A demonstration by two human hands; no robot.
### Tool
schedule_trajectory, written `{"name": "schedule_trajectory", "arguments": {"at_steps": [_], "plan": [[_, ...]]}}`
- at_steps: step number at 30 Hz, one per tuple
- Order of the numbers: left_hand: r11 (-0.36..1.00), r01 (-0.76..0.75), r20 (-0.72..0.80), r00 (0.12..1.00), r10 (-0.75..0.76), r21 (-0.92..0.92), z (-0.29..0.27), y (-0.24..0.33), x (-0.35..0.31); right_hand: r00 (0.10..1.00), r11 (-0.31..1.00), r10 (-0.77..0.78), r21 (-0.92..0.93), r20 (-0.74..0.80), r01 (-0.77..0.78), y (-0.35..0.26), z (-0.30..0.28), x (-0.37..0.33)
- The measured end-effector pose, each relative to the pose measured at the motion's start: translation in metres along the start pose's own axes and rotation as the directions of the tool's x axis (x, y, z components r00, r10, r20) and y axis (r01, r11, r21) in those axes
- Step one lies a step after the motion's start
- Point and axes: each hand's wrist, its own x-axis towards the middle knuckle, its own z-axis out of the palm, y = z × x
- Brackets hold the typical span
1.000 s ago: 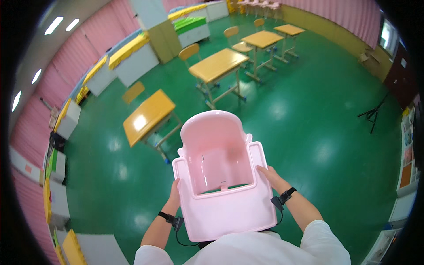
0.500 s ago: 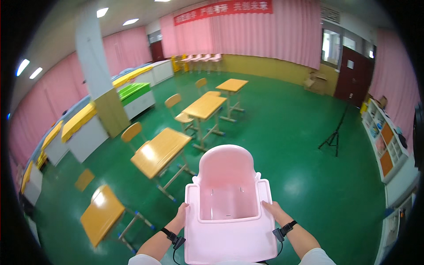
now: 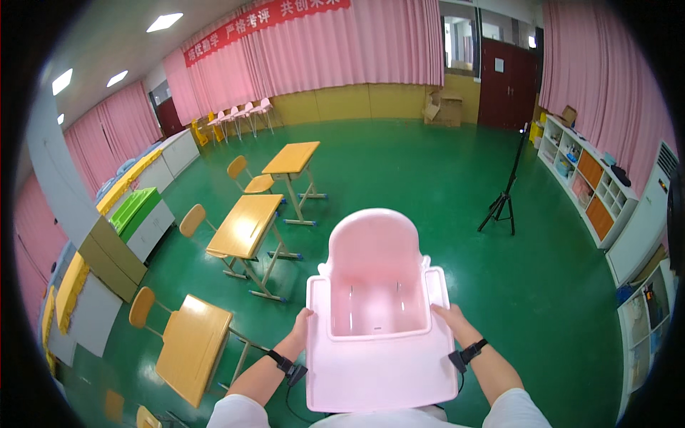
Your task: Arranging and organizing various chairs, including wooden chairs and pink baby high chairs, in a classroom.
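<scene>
A pink child's high chair with a wide tray is directly in front of my body, its backrest facing away from me. My left hand grips the tray's left side, the thumb near the top edge. On the opposite side my right hand holds the tray at about the same height. Both sets of fingers curl under the rim and are mostly hidden. The chair's legs are out of sight beneath the tray and seat. Each wrist wears a black strap with a small device and a cable.
Wooden desks with chairs stand in a row to the left. A black tripod is ahead on the right. White shelving lines the right wall. Several pink high chairs and a cardboard box are by the far wall.
The view has swung right and the room's furniture has shifted left in the picture, the nearer desks coming closer. Both hands keep their hold on the high chair, which stays before me.
</scene>
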Motion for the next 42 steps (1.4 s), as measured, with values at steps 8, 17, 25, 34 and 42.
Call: {"name": "schedule_trajectory", "arguments": {"at_steps": [8,17,25,34,42], "plan": [[0.999,0.032,0.04,0.999,-0.032,-0.013,0.021,0.131,0.186,1.0,0.999,0.004,0.042,0.027,-0.005,-0.083,0.012,0.233],[0.999,0.047,0.188,0.981,-0.044,-0.011,0.061,0.299,0.451,0.988,0.998,0.06,0.045,-0.14,-0.054,-0.165,0.012,0.5],[0.987,0.059,0.103,0.992,-0.075,0.151,0.104,0.407,0.701,0.968,0.994,0.108,0.011,-0.225,-0.108,-0.289,0.01,0.698],[0.996,0.058,0.031,0.998,-0.06,0.072,0.13,0.549,0.937,0.994,0.999,0.032,-0.012,-0.1,-0.034,-0.406,0.001,1.011],[0.999,-0.014,-0.06,0.998,0.016,0.031,0.099,0.671,1.137,0.998,0.995,0.017,-0.096,-0.057,-0.022,-0.495,0.067,1.242]]}}
